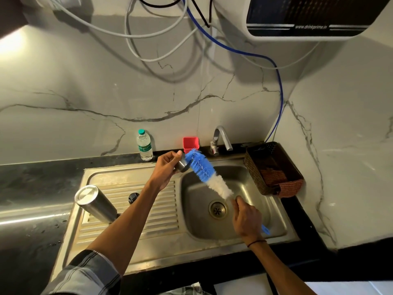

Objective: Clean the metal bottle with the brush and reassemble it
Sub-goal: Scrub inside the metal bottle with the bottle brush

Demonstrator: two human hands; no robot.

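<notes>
While the bottle (95, 204) lies inverted on the drainboard | left hand (168, 165) grips steel cap (182, 165) over sink (282, 228) | right hand (246, 218) closed on brush (204, 169), bristles against cap | step: scrubbing cap | next: likely rinse, then refit to bottle

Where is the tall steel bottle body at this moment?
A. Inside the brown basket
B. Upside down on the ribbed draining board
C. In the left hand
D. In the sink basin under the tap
B: the tall steel bottle body stands mouth-down, base up, on the ribbed steel draining board, left of the basin and free of both hands.
</notes>
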